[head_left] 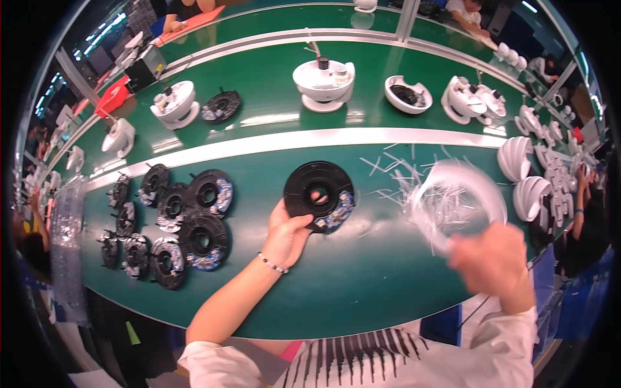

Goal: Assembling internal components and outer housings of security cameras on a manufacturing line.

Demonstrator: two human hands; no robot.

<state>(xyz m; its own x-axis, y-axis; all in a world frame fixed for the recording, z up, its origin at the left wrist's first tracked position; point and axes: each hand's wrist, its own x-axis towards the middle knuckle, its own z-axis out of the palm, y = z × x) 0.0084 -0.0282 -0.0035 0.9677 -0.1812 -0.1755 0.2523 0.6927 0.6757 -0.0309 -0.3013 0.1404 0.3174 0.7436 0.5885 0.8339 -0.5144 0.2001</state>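
A round black plastic disc [301, 184] with a hole in its middle and a blue circuit board [339, 212] along its lower right rim is gripped in my left hand [288, 234]. My fingers wrap its lower left edge, and a fingertip shows through the hole. Smeared by motion, my right hand [488, 260] is closed on the lower right of a translucent white ring [497, 197]. Loose thin clear strips [396, 173] are scattered on the green bench behind and inside that ring's outline. The ring and the disc are apart.
Several similar black discs [202, 236] lie at the left. White curved shells [514, 160] stand at the right. Beyond a pale rail [259, 145], a green line carries white round housings [323, 84]. A stack of clear plastic trays [68, 249] stands far left. People sit across the line.
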